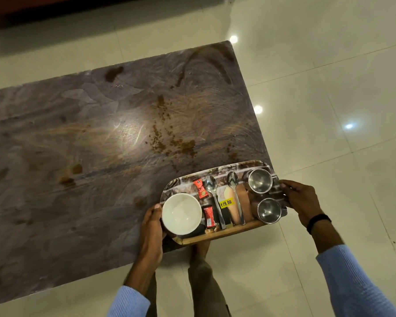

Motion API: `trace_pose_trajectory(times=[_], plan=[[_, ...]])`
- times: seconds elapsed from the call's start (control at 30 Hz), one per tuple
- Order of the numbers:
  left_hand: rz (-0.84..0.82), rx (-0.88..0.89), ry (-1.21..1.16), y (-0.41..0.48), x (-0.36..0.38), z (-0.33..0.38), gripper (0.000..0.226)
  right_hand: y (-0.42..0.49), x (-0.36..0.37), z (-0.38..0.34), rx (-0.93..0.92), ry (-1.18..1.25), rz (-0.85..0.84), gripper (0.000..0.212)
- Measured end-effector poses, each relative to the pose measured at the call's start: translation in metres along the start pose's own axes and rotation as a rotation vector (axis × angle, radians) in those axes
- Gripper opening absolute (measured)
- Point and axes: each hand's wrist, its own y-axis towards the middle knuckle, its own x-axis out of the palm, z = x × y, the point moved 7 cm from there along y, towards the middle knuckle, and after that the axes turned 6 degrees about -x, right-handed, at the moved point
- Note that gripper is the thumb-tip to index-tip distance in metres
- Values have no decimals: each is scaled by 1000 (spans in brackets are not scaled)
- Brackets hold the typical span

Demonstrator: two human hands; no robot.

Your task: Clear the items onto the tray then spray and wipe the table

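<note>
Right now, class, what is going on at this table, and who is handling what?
A person grips a printed rectangular tray by its short ends, left hand beside the white round bowl, right hand beside two small steel cups. Two steel spoons and two red sachets also lie on the tray. The dark stone table holds no loose items but shows brown spills and crumbs, so spraying and wiping remain.

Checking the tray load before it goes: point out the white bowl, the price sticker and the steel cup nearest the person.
white bowl (182,212): head view, inner bottom.
price sticker (226,203): head view, middle of the yellow label.
steel cup (269,210): head view, inside bottom of the nearer cup.
</note>
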Motion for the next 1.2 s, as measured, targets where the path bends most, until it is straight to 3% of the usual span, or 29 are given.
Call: trace_pose_trajectory(times=[0.17,0.27,0.37,0.47,0.57,0.77,0.87,1.0,1.2], plan=[[47,-32,4,4,-18,10,42,-20,-5,-38,-203,-463,141,22],[87,-15,-2,2,-32,25,40,-42,-5,-72,-347,-515,279,23],[115,74,12,-7,-47,43,23,-69,17,-106,-494,-490,302,26],[145,167,21,-16,-66,59,22,-100,60,-142,-654,-478,222,36],[139,197,17,-23,-87,73,33,-120,115,-164,-672,-460,103,26],[241,342,56,-36,-163,106,26,-186,247,-206,-772,-476,-65,20],[306,407,63,-29,-217,120,16,-230,313,-231,-817,-473,-159,21],[393,414,62,-3,-311,127,37,-296,406,-260,-865,-488,-296,33],[498,415,13,23,-462,139,38,-381,519,-289,-849,-491,-375,47]])
